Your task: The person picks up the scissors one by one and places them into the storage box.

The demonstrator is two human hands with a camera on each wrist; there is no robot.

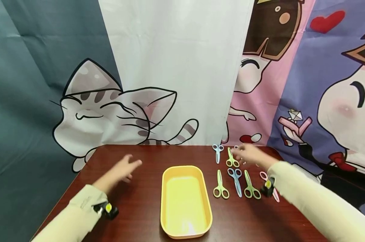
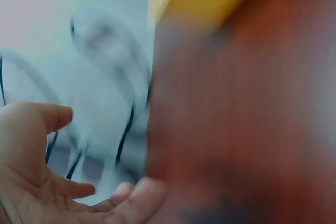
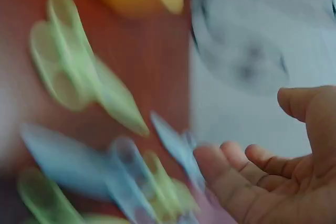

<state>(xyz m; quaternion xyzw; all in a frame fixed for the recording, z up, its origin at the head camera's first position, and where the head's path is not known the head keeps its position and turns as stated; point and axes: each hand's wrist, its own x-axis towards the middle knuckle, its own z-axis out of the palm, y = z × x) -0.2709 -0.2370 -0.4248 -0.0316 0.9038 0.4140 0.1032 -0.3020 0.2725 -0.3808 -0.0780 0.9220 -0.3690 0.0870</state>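
Note:
My left hand (image 1: 124, 169) hovers over the table's left side, fingers apart and holding nothing; the left wrist view shows it too, blurred. My right hand (image 1: 249, 155), also holding nothing, is above the scissors at the back right and partly covers some of them. Closest to its fingertips are green scissors (image 1: 232, 158). Blue scissors (image 1: 217, 153) lie behind, near the table's far edge. Toward the front are green scissors (image 1: 220, 185), darker blue scissors (image 1: 236, 179) and another green pair (image 1: 251, 185). Pink scissors (image 1: 263, 175) lie partly hidden under the right wrist.
A yellow rectangular tray (image 1: 162, 201) stands at the middle front of the dark red-brown table (image 1: 134, 208), between the hands. A printed cartoon curtain (image 1: 182, 67) hangs right behind the table's far edge. A black wrist camera (image 1: 109, 211) sits on the left sleeve.

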